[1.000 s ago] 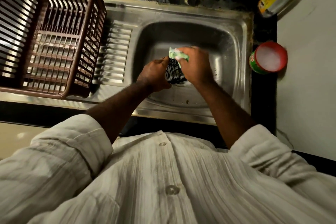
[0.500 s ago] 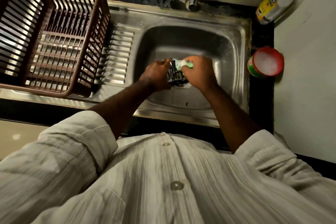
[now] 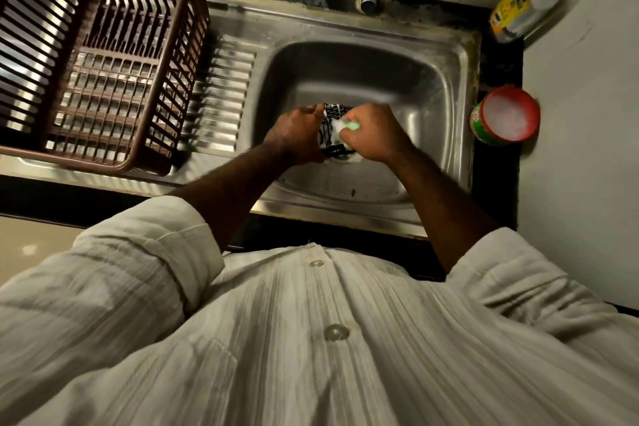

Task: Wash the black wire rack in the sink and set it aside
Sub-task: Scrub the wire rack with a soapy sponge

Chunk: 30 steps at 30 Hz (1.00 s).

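My left hand grips the black wire rack over the sink; my right hand pinches a soapy green scrubber (mid-scrub). Rinsing should come next.

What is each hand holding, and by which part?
Left hand grips the black wire rack by its left side; right hand holds a green scrub pad against it.

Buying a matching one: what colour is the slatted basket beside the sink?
The basket is reddish brown; head view.
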Available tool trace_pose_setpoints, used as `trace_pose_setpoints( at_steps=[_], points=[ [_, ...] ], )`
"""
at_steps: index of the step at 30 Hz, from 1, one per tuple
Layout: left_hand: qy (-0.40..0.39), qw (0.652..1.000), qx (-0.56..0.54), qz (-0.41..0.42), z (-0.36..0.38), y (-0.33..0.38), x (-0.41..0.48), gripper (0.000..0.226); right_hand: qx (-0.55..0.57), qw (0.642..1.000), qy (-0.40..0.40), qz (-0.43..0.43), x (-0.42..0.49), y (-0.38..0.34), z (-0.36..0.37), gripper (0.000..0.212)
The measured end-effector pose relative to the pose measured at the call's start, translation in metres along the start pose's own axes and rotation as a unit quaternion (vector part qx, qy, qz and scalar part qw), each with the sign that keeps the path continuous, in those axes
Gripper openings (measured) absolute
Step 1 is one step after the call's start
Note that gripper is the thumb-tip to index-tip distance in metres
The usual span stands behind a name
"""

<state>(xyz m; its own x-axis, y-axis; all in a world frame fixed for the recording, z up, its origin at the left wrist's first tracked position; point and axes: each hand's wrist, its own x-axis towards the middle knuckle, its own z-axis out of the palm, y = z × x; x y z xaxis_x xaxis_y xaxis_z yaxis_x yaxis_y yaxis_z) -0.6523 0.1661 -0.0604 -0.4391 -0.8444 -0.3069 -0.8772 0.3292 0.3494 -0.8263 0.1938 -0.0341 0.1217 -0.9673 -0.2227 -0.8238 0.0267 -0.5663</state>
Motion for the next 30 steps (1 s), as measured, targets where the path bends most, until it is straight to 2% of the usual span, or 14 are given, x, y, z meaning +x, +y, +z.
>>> trace_pose_setpoints(
  at_steps=[2,5,8,12,15,19,21,23,25,27,30],
  points=[
    [0.002,1.000,-0.005,0.003,0.000,0.001,0.002,0.101,0.014,0.999,0.039,0.012,0.011,-0.002,-0.003,0.015],
    [0.002,1.000,-0.007,0.002,-0.001,0.002,0.003,0.095,0.028,0.998,0.044,0.020,0.020,-0.006,-0.004,0.017],
    [-0.001,1.000,-0.007,-0.003,-0.001,0.000,0.002,0.097,-0.012,1.000,-0.007,-0.002,0.013,-0.005,-0.004,0.014],
    [-0.007,1.000,-0.003,0.000,-0.002,-0.001,0.000,0.098,0.001,0.997,-0.069,-0.024,-0.005,0.008,0.001,0.034],
    [-0.004,1.000,-0.001,0.005,-0.002,0.001,0.002,0.101,0.008,1.000,-0.016,-0.006,0.006,0.007,0.001,0.019],
    [-0.004,1.000,-0.007,0.003,-0.003,0.003,0.006,0.098,0.028,0.999,0.039,0.018,0.023,-0.003,-0.003,0.020],
    [-0.006,1.000,-0.001,0.005,-0.003,0.000,0.006,0.096,0.007,1.000,0.003,0.017,0.019,-0.007,-0.006,0.012],
    [-0.013,1.000,0.016,0.010,-0.003,-0.002,0.005,0.098,-0.036,0.997,-0.072,-0.014,0.009,-0.007,-0.010,0.021],
    [-0.020,0.999,0.031,0.010,-0.002,-0.003,0.003,0.102,-0.055,0.988,-0.138,-0.043,0.000,-0.003,-0.015,0.013],
    [-0.020,0.999,0.026,0.011,-0.001,-0.004,0.002,0.106,-0.008,0.994,-0.107,-0.031,0.001,0.007,-0.019,0.020],
    [-0.018,1.000,0.016,0.009,-0.001,-0.005,0.001,0.106,0.113,0.992,0.024,0.055,0.013,0.022,-0.026,0.021]
  ],
)
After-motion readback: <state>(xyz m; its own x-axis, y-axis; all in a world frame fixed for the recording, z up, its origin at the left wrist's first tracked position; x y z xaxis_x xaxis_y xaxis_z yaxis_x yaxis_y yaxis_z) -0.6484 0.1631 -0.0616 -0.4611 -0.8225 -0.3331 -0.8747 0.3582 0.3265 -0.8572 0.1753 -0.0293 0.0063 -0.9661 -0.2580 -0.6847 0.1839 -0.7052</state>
